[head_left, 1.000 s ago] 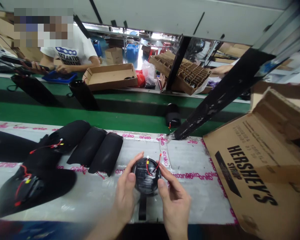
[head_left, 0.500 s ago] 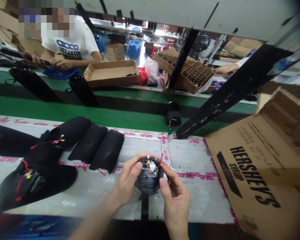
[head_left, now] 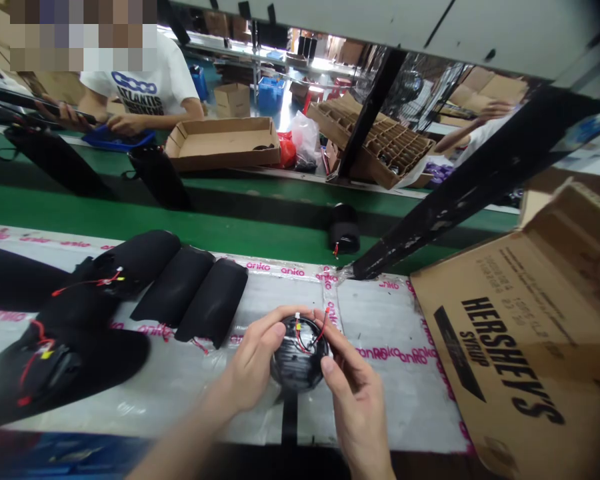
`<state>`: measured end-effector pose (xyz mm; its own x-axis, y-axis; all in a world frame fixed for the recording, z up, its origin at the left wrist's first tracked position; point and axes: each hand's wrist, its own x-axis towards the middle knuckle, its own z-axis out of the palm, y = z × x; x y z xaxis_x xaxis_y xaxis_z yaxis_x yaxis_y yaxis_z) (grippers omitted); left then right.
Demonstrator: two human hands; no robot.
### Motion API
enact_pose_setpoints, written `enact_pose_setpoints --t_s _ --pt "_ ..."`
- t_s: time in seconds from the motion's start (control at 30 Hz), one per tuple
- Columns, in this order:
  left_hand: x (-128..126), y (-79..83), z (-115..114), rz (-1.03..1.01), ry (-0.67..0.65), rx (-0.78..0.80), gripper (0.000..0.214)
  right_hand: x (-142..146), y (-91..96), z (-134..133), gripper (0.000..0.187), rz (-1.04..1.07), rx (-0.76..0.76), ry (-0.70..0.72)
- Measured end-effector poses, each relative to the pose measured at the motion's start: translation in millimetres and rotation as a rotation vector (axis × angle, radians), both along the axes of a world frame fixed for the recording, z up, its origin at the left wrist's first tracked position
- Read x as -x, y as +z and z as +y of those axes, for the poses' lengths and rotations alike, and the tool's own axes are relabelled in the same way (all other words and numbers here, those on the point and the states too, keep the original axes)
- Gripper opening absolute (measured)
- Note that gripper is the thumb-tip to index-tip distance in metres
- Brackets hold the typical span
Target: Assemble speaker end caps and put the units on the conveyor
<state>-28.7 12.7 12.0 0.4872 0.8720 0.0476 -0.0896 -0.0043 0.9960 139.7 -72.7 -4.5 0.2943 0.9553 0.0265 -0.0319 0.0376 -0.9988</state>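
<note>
Between my two hands is a round black speaker-like cylinder point(head_left: 297, 367), its open end facing up toward me. Red and black wires with a white plug point(head_left: 297, 319) and a red plug point(head_left: 327, 312) stick out of that end. My left hand point(head_left: 257, 357) grips the left rim, thumb on top. My right hand point(head_left: 353, 373) curls round the right side, thumb near the rim. A black strap point(head_left: 290, 420) hangs from the cylinder toward the table's front edge. The underside of the cylinder is hidden.
Several black fabric-covered cylinders point(head_left: 213, 303) with wires lie at the left on the taped table point(head_left: 390, 400). A large carton point(head_left: 520, 333) stands at right, beside a slanted black post point(head_left: 430, 193). Behind, a green belt point(head_left: 260, 220) carries more cylinders; a co-worker point(head_left: 145, 93) sits beyond.
My hands stay round the cylinder with only a slight shift. The camera view has moved a little. At the back right, another person's arm has risen.
</note>
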Motion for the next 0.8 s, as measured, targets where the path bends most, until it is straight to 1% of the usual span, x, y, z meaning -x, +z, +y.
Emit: enact_pose_setpoints --t_s 0.07,0.1,0.17,0.23,0.27,0.33,0.47,0.53,0.6,0.67,0.77,0.8 --pt "1.0 2.6 1.3 0.018 -0.009 -0.007 0.045 -9.4 2.1 -2.2 0.041 -0.049 -0.009 0.078" --pt "1.2 4.0 1.8 0.024 -0.015 -0.015 0.045 -15.0 2.8 -3.8 0.047 -0.078 -0.019 0.142" --pt "1.1 5.7 2.2 0.032 -0.025 -0.033 0.045 -25.3 2.9 -7.1 0.065 -0.151 -0.029 0.27" --pt "0.7 5.2 1.6 0.025 -0.031 -0.05 0.044 -31.0 0.4 -8.8 0.089 -0.248 -0.007 0.344" --pt "0.7 4.4 1.1 0.025 -0.029 -0.056 0.044 -31.4 -1.8 -8.6 0.097 -0.297 0.003 0.345" --pt "0.9 2.8 0.3 0.03 -0.021 -0.061 0.045 -28.3 -7.2 -5.7 0.099 -0.361 -0.008 0.308" --pt "2.7 4.3 1.1 0.04 -0.041 -0.068 0.046 -17.8 -18.8 3.2 0.082 -0.335 -0.115 0.233" --pt "3.3 7.2 1.3 0.04 -0.049 -0.069 0.046 -15.2 -24.8 4.2 0.078 -0.275 -0.103 0.205" --pt "3.2 9.2 0.2 0.036 -0.05 -0.074 0.046 -15.1 -32.1 2.1 0.078 -0.212 -0.075 0.191" --pt "2.4 8.9 -2.4 0.022 -0.045 -0.08 0.047 -16.4 -40.2 -0.6 0.087 -0.182 -0.078 0.207" --pt "1.8 3.4 -6.1 -0.002 0.003 -0.069 0.049 -17.5 -50.8 2.3 0.109 -0.183 -0.084 0.207" --pt "2.2 0.3 -6.6 -0.005 0.019 -0.062 0.05 -16.9 -53.1 5.8 0.111 -0.18 -0.075 0.21"
